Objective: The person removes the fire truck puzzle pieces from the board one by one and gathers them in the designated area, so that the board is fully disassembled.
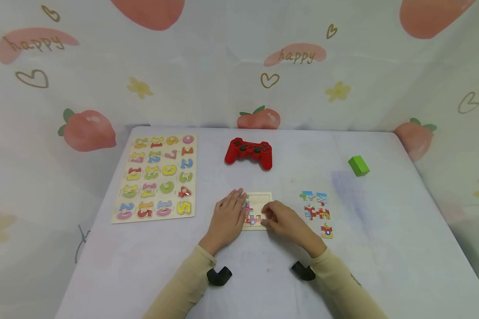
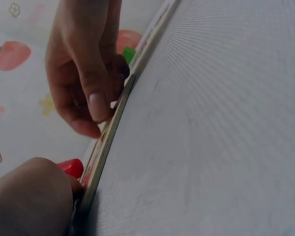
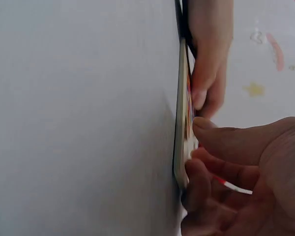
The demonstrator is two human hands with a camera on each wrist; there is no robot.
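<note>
A small wooden jigsaw board (image 1: 259, 193) lies on the table in front of the person. My left hand (image 1: 228, 217) rests over its left part with fingers straight and side by side, covering some of the fitted pieces. Fitted puzzle pieces (image 1: 253, 220) show along the board's lower edge. At the board's right side, my right hand (image 1: 281, 220) bends over it with curled fingers, the thumb (image 3: 221, 140) and fingertips right at the board. I cannot tell whether a piece is between them. Loose jigsaw pieces (image 1: 312, 212) lie to the right of the right hand.
A wooden number puzzle board (image 1: 155, 177) lies at the left. Beyond the jigsaw board is a red game controller (image 1: 249, 151). A green block (image 1: 359, 165) stands at the back right. A black strap piece (image 1: 219, 276) hangs by the left wrist, another (image 1: 303, 270) by the right.
</note>
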